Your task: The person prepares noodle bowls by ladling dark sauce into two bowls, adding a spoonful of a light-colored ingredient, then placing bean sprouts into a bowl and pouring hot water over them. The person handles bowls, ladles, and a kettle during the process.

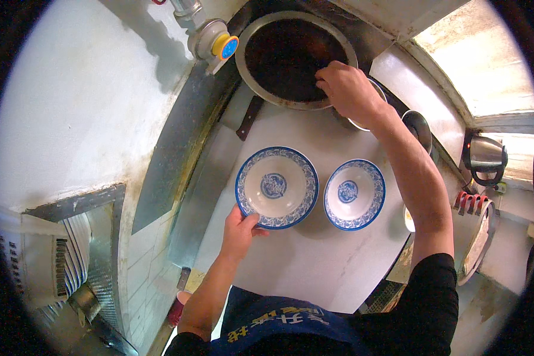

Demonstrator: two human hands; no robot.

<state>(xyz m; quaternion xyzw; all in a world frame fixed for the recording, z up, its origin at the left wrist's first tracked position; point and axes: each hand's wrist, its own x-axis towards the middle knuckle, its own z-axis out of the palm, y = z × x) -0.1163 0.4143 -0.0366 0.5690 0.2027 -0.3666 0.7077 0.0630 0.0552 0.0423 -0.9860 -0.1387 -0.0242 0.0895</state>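
My left hand (242, 233) grips the near-left rim of a blue-and-white patterned bowl (273, 207), tilted with its inside facing me. To its right, a second, similar bowl (347, 209) stands on the white worktop (302, 262). My right hand (349, 89) reaches over the near-right rim of a large round metal pot (258, 86) with dark contents. Its fingers are curled, and whether they pinch anything is hidden. Under my right wrist, another round container (360, 125) is partly covered.
A wood-handled knife (249, 119) lies near the pot. A valve on a pipe (204, 42) juts from the left wall. Behind my right forearm are a dark dish (417, 127) and a small bowl (408, 221). An electric kettle (485, 155) stands at far right, stacked plates (78, 244) at left.
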